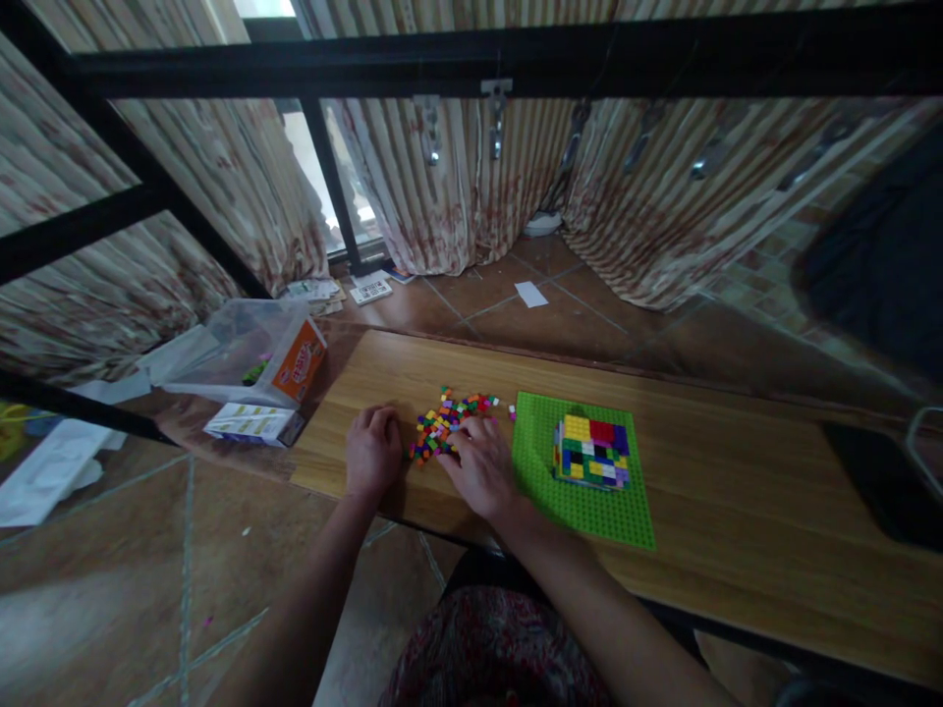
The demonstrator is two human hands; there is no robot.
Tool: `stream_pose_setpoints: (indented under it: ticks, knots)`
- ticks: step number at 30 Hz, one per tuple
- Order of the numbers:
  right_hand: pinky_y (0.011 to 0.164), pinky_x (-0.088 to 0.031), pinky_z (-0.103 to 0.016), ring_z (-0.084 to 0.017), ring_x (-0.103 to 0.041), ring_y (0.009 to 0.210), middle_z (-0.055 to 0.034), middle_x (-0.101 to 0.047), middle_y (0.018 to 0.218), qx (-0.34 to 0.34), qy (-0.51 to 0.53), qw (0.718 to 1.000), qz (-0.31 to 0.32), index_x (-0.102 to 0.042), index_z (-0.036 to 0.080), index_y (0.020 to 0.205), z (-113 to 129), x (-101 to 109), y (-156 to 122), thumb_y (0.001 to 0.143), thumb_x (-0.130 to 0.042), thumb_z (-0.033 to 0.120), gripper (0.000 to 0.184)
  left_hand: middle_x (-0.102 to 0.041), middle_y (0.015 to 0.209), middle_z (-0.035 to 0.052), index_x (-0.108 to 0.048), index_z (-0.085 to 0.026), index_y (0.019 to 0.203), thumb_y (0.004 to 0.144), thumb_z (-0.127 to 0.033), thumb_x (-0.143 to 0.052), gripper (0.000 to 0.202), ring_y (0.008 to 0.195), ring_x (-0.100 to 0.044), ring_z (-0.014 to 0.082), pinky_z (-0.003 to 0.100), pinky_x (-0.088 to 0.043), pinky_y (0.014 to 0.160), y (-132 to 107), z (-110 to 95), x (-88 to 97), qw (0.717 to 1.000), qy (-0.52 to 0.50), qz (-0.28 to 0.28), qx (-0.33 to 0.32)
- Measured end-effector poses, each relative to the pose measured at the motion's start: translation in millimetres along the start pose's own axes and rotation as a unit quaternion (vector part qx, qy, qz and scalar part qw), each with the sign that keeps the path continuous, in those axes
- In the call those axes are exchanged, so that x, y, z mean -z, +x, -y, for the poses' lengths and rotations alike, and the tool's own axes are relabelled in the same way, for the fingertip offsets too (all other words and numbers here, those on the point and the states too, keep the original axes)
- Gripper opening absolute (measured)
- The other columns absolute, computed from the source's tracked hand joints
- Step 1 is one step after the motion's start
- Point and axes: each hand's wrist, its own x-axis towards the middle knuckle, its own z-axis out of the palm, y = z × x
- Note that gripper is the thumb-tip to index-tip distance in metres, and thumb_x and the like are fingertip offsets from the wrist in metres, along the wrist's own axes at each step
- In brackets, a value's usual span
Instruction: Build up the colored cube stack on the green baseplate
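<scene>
A pile of small coloured bricks (447,422) lies on the wooden table (737,511). My left hand (373,452) rests curled into a loose fist just left of the pile, with nothing visible in it. My right hand (480,463) lies palm down on the pile's right side, its fingers bent into the bricks; what they hold, if anything, is hidden. To the right sits a green baseplate (589,511) with a multi-coloured block of stacked bricks (591,450) on it.
A clear plastic box with an orange label (257,353) and a white carton (254,423) lie at the table's left end. A black object (880,476) sits at the right edge. A black metal frame (442,59) crosses overhead. Papers lie on the tiled floor.
</scene>
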Motion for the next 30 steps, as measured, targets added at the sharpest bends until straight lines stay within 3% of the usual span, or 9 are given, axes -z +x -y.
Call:
stream_pose_setpoints:
  ticks: [7, 10, 12, 15, 17, 20, 24, 30]
  knots:
    - [0.091, -0.041, -0.041, -0.024, -0.051, 0.099, -0.0077, -0.062, 0.097, 0.000, 0.000, 1.000, -0.007, -0.068, 0.022, 0.086, -1, -3, 1, 0.088, -0.061, 0.024, 0.007, -0.064, 0.103, 0.0101, -0.065, -0.018, 0.098, 0.088, -0.024, -0.044, 0.024, 0.100, -0.060, 0.0245, 0.039, -0.048, 0.091, 3, 1, -2.2, 1.000, -0.017, -0.003, 0.008]
    - [0.090, -0.043, -0.038, -0.023, -0.054, 0.098, -0.0070, -0.065, 0.097, 0.007, 0.052, 0.998, -0.042, -0.067, 0.021, 0.088, 0, 6, -5, 0.091, -0.058, 0.024, 0.010, -0.064, 0.104, 0.0104, -0.065, -0.017, 0.099, 0.089, -0.028, -0.044, 0.025, 0.100, -0.060, 0.0233, 0.038, -0.048, 0.091, 2, 0, 6.1, 0.996, -0.064, -0.037, 0.042]
    - [0.086, -0.045, -0.034, -0.021, -0.058, 0.094, -0.0063, -0.066, 0.094, 0.010, 0.107, 0.992, -0.063, -0.066, 0.021, 0.091, 2, 17, -14, 0.094, -0.054, 0.023, 0.013, -0.064, 0.102, 0.0097, -0.065, -0.017, 0.100, 0.090, -0.033, -0.044, 0.027, 0.099, -0.060, 0.0227, 0.037, -0.048, 0.091, -5, -9, 18.0, 0.990, -0.100, -0.069, 0.071]
    - [0.078, -0.048, -0.029, -0.017, -0.063, 0.084, -0.0043, -0.068, 0.087, 0.002, 0.193, 0.978, -0.085, -0.066, 0.021, 0.093, 7, 38, -37, 0.094, -0.053, 0.021, 0.013, -0.066, 0.100, 0.0067, -0.064, -0.020, 0.106, 0.088, -0.043, -0.049, 0.032, 0.092, -0.060, 0.0208, 0.033, -0.049, 0.083, -28, -40, 39.1, 0.971, -0.207, -0.039, 0.116]
    - [0.075, -0.049, -0.027, -0.016, -0.063, 0.081, -0.0030, -0.068, 0.086, -0.017, 0.238, 0.967, -0.087, -0.066, 0.022, 0.093, 11, 52, -54, 0.092, -0.055, 0.021, 0.011, -0.067, 0.094, 0.0040, -0.066, -0.024, 0.103, 0.085, -0.048, -0.055, 0.032, 0.087, -0.061, 0.0204, 0.030, -0.048, 0.076, -46, -70, 49.5, 0.931, -0.327, 0.076, 0.143]
    - [0.074, -0.048, -0.026, -0.014, -0.063, 0.080, -0.0020, -0.067, 0.085, -0.058, 0.284, 0.954, -0.075, -0.067, 0.022, 0.092, 14, 70, -75, 0.092, -0.052, 0.017, 0.015, -0.062, 0.074, 0.0017, -0.067, -0.024, 0.077, 0.075, -0.050, -0.068, 0.027, 0.071, -0.057, 0.0174, 0.027, -0.045, 0.064, -64, -113, 53.5, 0.835, -0.461, 0.235, 0.190]
    - [0.072, -0.048, -0.025, -0.012, -0.061, 0.078, 0.0003, -0.066, 0.084, -0.121, 0.353, 0.924, -0.079, -0.069, 0.025, 0.090, 7, 85, -97, 0.090, -0.055, 0.016, 0.017, -0.045, 0.056, -0.0022, -0.061, -0.020, 0.062, 0.068, -0.053, -0.073, 0.036, 0.055, -0.040, 0.0105, 0.023, -0.035, 0.054, -70, -145, 44.5, 0.745, -0.543, 0.312, 0.230]
    - [0.067, -0.051, -0.024, -0.013, -0.063, 0.074, 0.0006, -0.065, 0.078, -0.252, 0.527, 0.806, -0.090, -0.069, 0.022, 0.080, -6, 87, -119, 0.083, -0.066, 0.029, 0.009, -0.047, 0.054, -0.0047, -0.061, -0.018, 0.067, 0.061, -0.048, -0.081, 0.037, 0.048, -0.038, 0.0059, 0.020, -0.031, 0.049, -78, -160, 34.9, 0.612, -0.594, 0.393, 0.344]
